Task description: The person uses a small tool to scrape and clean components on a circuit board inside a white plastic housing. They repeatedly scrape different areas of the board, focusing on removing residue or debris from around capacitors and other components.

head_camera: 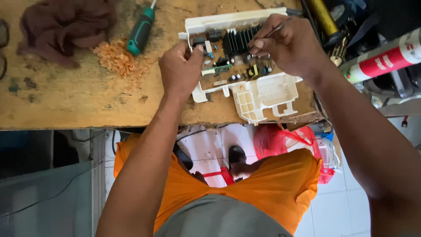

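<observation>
1. Circuit board (234, 59) sits in its white plastic housing (258, 94) at the front edge of the wooden tabletop (66, 101), toward the right corner, with the housing's lower part just over the edge.
2. My left hand (180, 70) is closed on the housing's left side, thumb and fingertips pressing at the board's edge to pin it.
3. My right hand (285, 41) pinches a thin metal tool (276, 30) between thumb and fingers, its tip angled down by the black finned heat sink (239, 40).
4. To do this well, I judge I should keep the left hand firm so the housing cannot slide off the edge, and work the tip lightly, clear of the small capacitors.
5. Farther left lie a green-handled screwdriver (141, 33), a heap of orange shavings (116, 57) and a dark brown rag (66, 26) near the back left corner.
</observation>
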